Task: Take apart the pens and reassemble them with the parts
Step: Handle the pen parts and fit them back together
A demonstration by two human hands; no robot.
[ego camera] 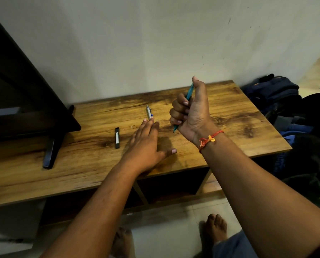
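My right hand (pixel 190 110) grips a teal pen (pixel 189 94) upright in its fist above the wooden table (pixel 230 116); the thumb lies along the pen's top and the tip pokes out below the fist. A silver pen with a blue clip (pixel 149 112) lies on the table just beyond my left hand (pixel 148 140). That hand is stretched flat over the wood, fingers straight, fingertips at the silver pen's near end. Whether they touch it I cannot tell.
A small black stick-shaped object with a white label (pixel 117 137) lies left of my left hand. A dark TV (pixel 16 94) on black feet fills the table's left end. Blue and dark bags (pixel 278 94) are piled at the right. Bare feet stand on tiles below.
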